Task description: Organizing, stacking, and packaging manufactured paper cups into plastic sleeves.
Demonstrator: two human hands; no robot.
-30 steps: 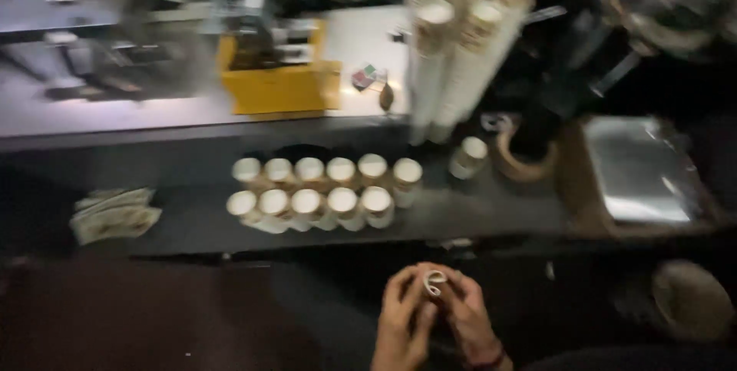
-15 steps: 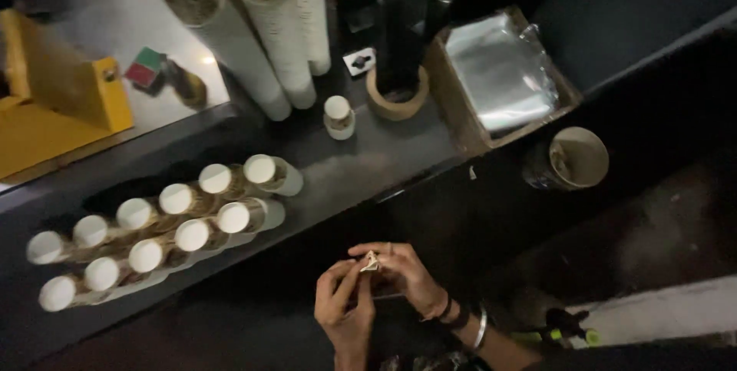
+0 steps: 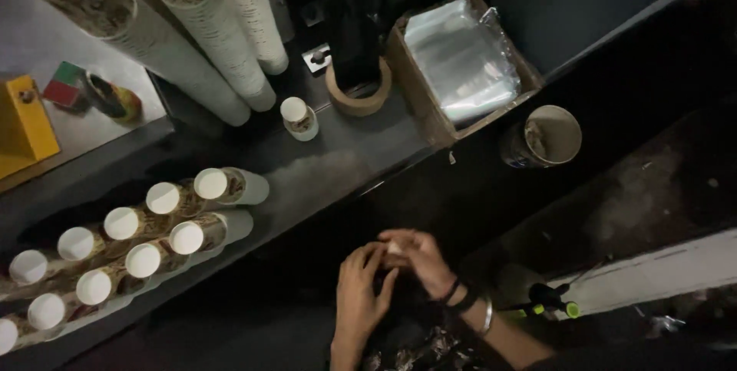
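Pale object: small whitish piece (image 3: 395, 248), pinched between both hands at about 6 o'clock in the view; shape and material too small and dim to make out.
Left hand: (image 3: 361, 294), bare, fingers curled up toward the piece, fingertips touching it from the left.
Right hand: (image 3: 418, 257), bare, fingers closed over the piece from the right; dark bands and a metal bangle (image 3: 487, 316) on the wrist.
Hands together: pressed against each other around the piece, held over deep shadow below the counter edge.
Counter: dark, matte shelf (image 3: 345, 163), running from 9 o'clock toward 1 o'clock.
Paper cup rows: two rows of patterned cups (image 3: 146, 236) lying on their sides at 9 o'clock, round white bases facing the camera; the leftmost cut off by the frame.
Cup stacks: long tapered sleeves of paper cups (image 3: 192, 48) at 11 o'clock, upper ends out of frame.
Single cup: small upright cup (image 3: 298, 117), white top, at 12 o'clock.
Tape roll: brown cardboard ring (image 3: 358, 94) around a dark post.
Box: cardboard tray (image 3: 421, 106) at 1 o'clock holding glossy, crinkled clear plastic bags (image 3: 461, 56).
Bucket: round open container (image 3: 546, 137) at 2 o'clock, contents unclear.
Yellow block: (image 3: 23, 125), cut off at the left edge.
Lap area: crumpled, shiny material at the bottom edge, not identifiable.
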